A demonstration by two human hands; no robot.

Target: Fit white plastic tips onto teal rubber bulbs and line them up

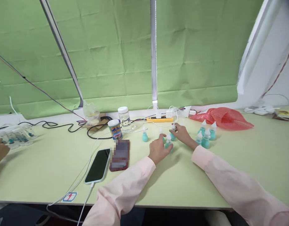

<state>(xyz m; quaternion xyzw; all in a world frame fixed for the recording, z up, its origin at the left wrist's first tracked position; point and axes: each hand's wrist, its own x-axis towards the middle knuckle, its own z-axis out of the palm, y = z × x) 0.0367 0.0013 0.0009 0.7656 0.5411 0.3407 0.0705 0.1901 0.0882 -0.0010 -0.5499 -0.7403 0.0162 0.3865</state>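
Note:
Small teal bulb bottles with clear pointed tops stand on the pale green table [182, 179]. My left hand [159, 148] has thumb and fingers around a teal bottle [168, 142] at the middle, and another bottle [161, 131] is partly hidden behind its fingers. My right hand [182, 134] pinches the top of a bottle [173, 131] just behind and to the right. One bottle [144, 135] stands alone to the left. To the right of my right hand, several more [205, 139] are grouped upright.
Two phones [97, 165] [120, 155], a colourful can [115, 129] and a clear jar [124, 118] are left of centre. Behind are a yellow power strip [160, 119] and red plastic bag [225, 118]. At far left, another person's hand [0, 152] is beside clear containers [18, 137].

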